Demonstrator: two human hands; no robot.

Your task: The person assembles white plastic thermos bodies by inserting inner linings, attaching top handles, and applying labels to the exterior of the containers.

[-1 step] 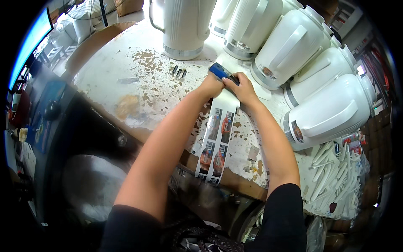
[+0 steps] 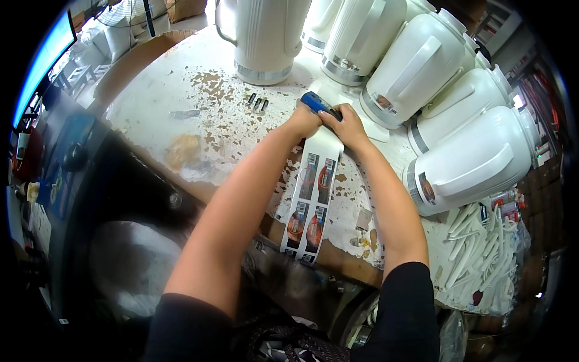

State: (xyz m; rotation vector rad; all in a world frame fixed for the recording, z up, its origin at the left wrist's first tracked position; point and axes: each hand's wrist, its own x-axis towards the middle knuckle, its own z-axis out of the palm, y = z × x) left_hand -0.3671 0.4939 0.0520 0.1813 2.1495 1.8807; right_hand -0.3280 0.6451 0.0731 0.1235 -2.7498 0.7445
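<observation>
A blue and dark handheld device [image 2: 321, 105], its exact kind unclear, sits between my two hands over the tabletop. My left hand [image 2: 305, 122] closes around its left end, the fingers mostly hidden. From the right, my right hand [image 2: 348, 128] grips the other end, its thumb lying along the device. Beneath both hands runs a strip of printed labels [image 2: 310, 193] on white backing, which hangs over the table's near edge. Three small dark cylinders [image 2: 258, 103] that look like batteries lie left of my hands.
Beyond my hands stands a white jug [image 2: 264, 45] with a silver base band. More white jugs [image 2: 467, 160] line the right side. Loose white plastic strips [image 2: 476, 250] are piled at the right edge of the worn, peeling table [image 2: 145, 102]. A lit screen [image 2: 45, 66] is far left.
</observation>
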